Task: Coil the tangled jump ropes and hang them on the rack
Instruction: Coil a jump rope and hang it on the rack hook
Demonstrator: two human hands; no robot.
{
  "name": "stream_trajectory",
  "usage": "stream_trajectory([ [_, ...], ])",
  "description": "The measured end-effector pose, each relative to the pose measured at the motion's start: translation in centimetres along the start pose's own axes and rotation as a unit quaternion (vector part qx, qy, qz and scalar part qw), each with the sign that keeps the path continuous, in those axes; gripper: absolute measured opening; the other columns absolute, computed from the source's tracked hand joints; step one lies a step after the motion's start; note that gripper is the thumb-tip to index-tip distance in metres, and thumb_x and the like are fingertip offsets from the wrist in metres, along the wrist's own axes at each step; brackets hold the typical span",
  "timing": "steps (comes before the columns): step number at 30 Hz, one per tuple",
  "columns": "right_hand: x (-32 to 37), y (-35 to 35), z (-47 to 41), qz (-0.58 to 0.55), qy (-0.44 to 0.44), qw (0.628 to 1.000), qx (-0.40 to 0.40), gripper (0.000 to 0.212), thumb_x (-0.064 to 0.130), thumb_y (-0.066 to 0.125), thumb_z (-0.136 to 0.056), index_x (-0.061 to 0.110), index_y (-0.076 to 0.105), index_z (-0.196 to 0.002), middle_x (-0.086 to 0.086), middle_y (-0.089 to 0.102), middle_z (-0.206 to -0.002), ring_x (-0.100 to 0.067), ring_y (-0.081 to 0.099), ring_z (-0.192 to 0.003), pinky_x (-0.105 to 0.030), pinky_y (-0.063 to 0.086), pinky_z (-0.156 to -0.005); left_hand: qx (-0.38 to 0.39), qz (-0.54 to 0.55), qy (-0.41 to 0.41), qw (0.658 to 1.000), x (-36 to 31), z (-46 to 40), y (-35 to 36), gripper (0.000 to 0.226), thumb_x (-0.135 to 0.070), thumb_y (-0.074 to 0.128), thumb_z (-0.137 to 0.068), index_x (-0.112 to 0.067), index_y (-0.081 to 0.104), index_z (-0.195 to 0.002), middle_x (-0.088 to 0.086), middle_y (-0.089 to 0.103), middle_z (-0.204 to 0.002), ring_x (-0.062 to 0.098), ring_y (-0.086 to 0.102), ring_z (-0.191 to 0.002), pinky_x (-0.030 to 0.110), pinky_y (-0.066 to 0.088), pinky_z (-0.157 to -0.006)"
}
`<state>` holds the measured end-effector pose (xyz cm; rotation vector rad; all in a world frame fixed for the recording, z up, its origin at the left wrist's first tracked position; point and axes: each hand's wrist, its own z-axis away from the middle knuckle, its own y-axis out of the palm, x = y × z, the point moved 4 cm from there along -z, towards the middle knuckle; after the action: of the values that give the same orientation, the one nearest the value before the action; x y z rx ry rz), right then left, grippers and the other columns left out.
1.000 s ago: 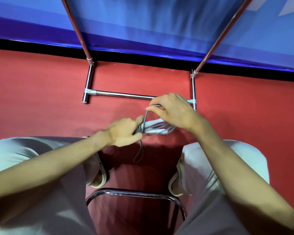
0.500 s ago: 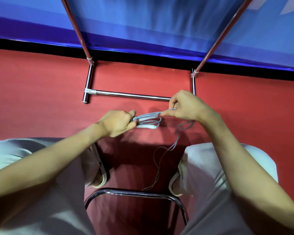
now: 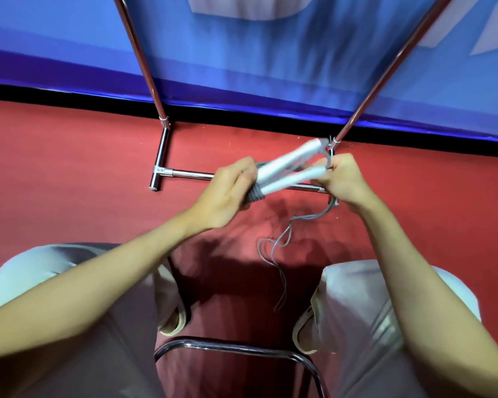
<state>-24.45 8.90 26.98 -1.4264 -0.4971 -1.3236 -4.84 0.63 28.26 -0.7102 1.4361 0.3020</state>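
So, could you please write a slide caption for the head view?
Seated person's left hand grips the coiled rope end while right hand pinches the loose cord before the rack.

Bright, even light from overhead drops a dark shadow on the red floor (image 3: 69, 179) between the knees. The blue banner (image 3: 270, 53) smears with motion blur, and straight edges bow outward.

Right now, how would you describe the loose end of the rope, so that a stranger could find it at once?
Start at the chrome rack on the red floor. In front of it two hands hold white handles. From the right hand a thin grey cord hangs, kinked and loose, unlike the tight winding at the left hand.
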Motion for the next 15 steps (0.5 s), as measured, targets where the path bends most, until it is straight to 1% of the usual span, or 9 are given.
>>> stream_trajectory([
  [1, 0.2, 0.4, 0.1, -0.013, 0.011, 1.0, 0.005, 0.023, 0.008, 0.068, -0.088, 0.003, 0.067, -0.065, 0.012, 0.04, -0.036, 0.001, 0.031, -0.039, -0.016, 0.028, -0.045, -0.042, 0.045, -0.024, 0.998, -0.3, -0.6, -0.4, 0.033, -0.026, 0.032, -0.098, -0.002, 0.04, -0.076, 0.011, 0.043, -0.058, 0.008, 0.035, -0.04, 0.017, 0.028, -0.04],
  [2, 0.6, 0.8, 0.2, -0.026, 0.018, 0.999, 0.016, 0.026, 0.014, 0.064, -0.091, -0.003, 0.07, -0.072, 0.011, 0.039, -0.036, 0.0, 0.03, -0.038, -0.014, 0.026, -0.043, -0.084, 0.074, -0.044, 0.993, -0.5, -1.0, -0.8, 0.031, -0.017, 0.03, -0.1, 0.002, 0.041, -0.078, 0.012, 0.043, -0.059, 0.008, 0.034, -0.037, 0.015, 0.026, -0.038],
  [5, 1.2, 2.3, 0.2, -0.042, 0.015, 0.998, 0.053, 0.036, 0.024, 0.056, -0.097, -0.004, 0.072, -0.083, 0.007, 0.038, -0.043, -0.002, 0.028, -0.039, -0.014, 0.023, -0.041, -0.192, 0.137, -0.075, 0.969, -0.7, -1.9, -2.5, 0.028, -0.003, 0.024, -0.1, -0.004, 0.043, -0.079, 0.012, 0.039, -0.061, 0.008, 0.03, -0.035, 0.013, 0.022, -0.038],
  [7, 1.7, 3.2, 0.1, -0.047, 0.004, 0.998, 0.05, 0.028, 0.021, 0.054, -0.098, 0.0, 0.071, -0.09, 0.008, 0.039, -0.044, -0.001, 0.029, -0.039, -0.012, 0.024, -0.042, -0.236, 0.153, -0.087, 0.956, -0.1, -2.2, -3.4, 0.028, -0.002, 0.024, -0.098, -0.002, 0.044, -0.078, 0.008, 0.036, -0.058, 0.008, 0.028, -0.037, 0.013, 0.021, -0.038],
  [9, 2.3, 3.9, 0.0, -0.047, -0.025, 0.998, 0.044, 0.014, 0.012, 0.056, -0.097, 0.004, 0.067, -0.098, 0.013, 0.045, -0.042, 0.0, 0.036, -0.04, -0.01, 0.029, -0.046, -0.267, 0.162, -0.118, 0.943, 1.3, -2.4, -4.1, 0.028, -0.003, 0.026, -0.098, -0.009, 0.037, -0.073, 0.009, 0.036, -0.059, 0.009, 0.027, -0.039, 0.013, 0.021, -0.038],
  [11, 3.1, 4.7, 0.3, -0.027, -0.058, 0.996, 0.055, 0.013, 0.005, 0.057, -0.095, -0.001, 0.068, -0.099, 0.018, 0.058, -0.05, 0.004, 0.046, -0.048, -0.008, 0.035, -0.054, -0.287, 0.148, -0.156, 0.934, 3.0, -2.5, -4.4, 0.025, -0.008, 0.029, -0.098, -0.014, 0.034, -0.075, 0.013, 0.038, -0.068, 0.011, 0.03, -0.041, 0.014, 0.024, -0.038],
  [13, 3.8, 5.3, 0.6, -0.009, -0.083, 0.994, 0.073, 0.015, 0.003, 0.058, -0.094, -0.005, 0.071, -0.096, 0.008, 0.073, -0.073, 0.007, 0.054, -0.063, -0.01, 0.042, -0.064, -0.279, 0.097, -0.159, 0.942, 4.3, -2.4, -4.5, 0.021, -0.009, 0.03, -0.099, -0.011, 0.043, -0.083, 0.014, 0.042, -0.07, 0.013, 0.034, -0.043, 0.019, 0.028, -0.04],
  [14, 4.1, 5.4, 0.7, 0.001, -0.096, 0.992, 0.08, 0.017, 0.002, 0.057, -0.094, -0.006, 0.072, -0.094, 0.005, 0.073, -0.074, 0.008, 0.054, -0.065, -0.011, 0.042, -0.066, -0.265, 0.064, -0.148, 0.951, 4.6, -2.4, -4.4, 0.021, -0.009, 0.029, -0.099, -0.006, 0.047, -0.087, 0.013, 0.045, -0.067, 0.014, 0.036, -0.044, 0.022, 0.03, -0.041],
  [15, 4.3, 5.5, 0.7, 0.012, -0.104, 0.991, 0.086, 0.018, 0.002, 0.056, -0.095, -0.007, 0.071, -0.092, 0.013, 0.068, -0.064, 0.01, 0.053, -0.06, -0.009, 0.039, -0.062, -0.247, 0.028, -0.132, 0.96, 4.9, -2.3, -4.2, 0.023, -0.011, 0.03, -0.098, -0.002, 0.048, -0.087, 0.012, 0.047, -0.065, 0.015, 0.037, -0.046, 0.025, 0.032, -0.043],
])
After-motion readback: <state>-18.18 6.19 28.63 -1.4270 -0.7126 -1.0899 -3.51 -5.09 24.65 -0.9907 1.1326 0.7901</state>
